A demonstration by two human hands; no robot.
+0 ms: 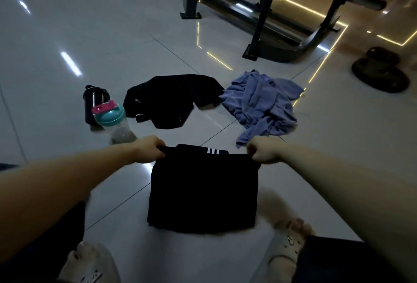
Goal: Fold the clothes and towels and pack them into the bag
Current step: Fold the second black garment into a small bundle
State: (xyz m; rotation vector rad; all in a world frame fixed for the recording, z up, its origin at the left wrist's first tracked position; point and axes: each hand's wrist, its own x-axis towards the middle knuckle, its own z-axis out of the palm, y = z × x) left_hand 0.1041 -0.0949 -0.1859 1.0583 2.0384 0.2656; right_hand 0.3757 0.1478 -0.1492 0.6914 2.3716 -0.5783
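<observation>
Both hands clench the top edge of a black garment with three white stripes (203, 192); the left hand (150, 149) has its fingers curled round the upper left corner, and the right hand (262, 150) pinches the upper right corner in a closed fist; the cloth is pulled taut between them and spreads down as a neat dark rectangle between the person's two feet; whether its lower edge rests on the tiled floor (67, 34) or hangs just above it, I cannot tell. The left foot (90, 262) and right foot (291, 242) wear pale sandals and sit either side of the garment's lower edge.

Beyond the hands a second black garment (173, 97) lies crumpled on the tiles; just beside it on the right, touching or nearly so, a lavender-blue towel (264, 102) lies in a loose heap. To the left stand two bottles close together: a black shaker (94, 102) and, nearer, a clear shaker with a teal lid and pink cap (112, 118). Farther back stands the dark frame of an exercise machine (259, 18); a pair of dark slippers (381, 70) lies well off to the right.
</observation>
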